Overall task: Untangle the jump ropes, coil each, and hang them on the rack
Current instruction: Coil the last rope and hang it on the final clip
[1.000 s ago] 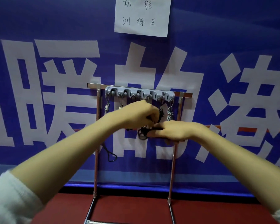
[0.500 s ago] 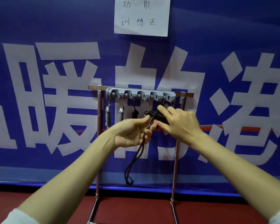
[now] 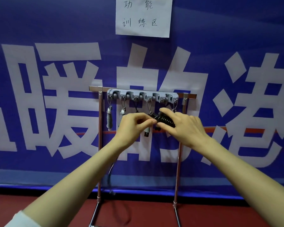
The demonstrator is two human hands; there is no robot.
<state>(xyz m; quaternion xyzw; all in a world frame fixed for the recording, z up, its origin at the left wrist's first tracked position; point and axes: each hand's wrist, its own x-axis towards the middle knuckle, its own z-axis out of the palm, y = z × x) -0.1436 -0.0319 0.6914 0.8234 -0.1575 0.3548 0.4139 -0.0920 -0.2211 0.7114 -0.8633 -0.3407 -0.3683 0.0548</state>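
A metal rack (image 3: 100,128) stands against the wall, with a grey hook strip (image 3: 142,95) on its top bar. Coiled ropes hang from the hooks: a grey one (image 3: 109,119) at the far left, another (image 3: 122,113) beside it, and a striped one (image 3: 147,130) behind my hands. My right hand (image 3: 184,126) grips a black coiled jump rope (image 3: 163,120) just below the right hooks. My left hand (image 3: 133,126) pinches that coil's left end. A loose black rope tail (image 3: 111,176) hangs behind my left forearm.
A blue banner with large white characters covers the wall, and a white paper sign (image 3: 143,16) is stuck above the rack. The rack's legs (image 3: 176,212) run forward over a red floor (image 3: 138,212).
Both hands have risen from below the hooks up to the hook strip. The black rope went from a loose hanging length to a tight coil between my hands, and the tail now hangs lower.
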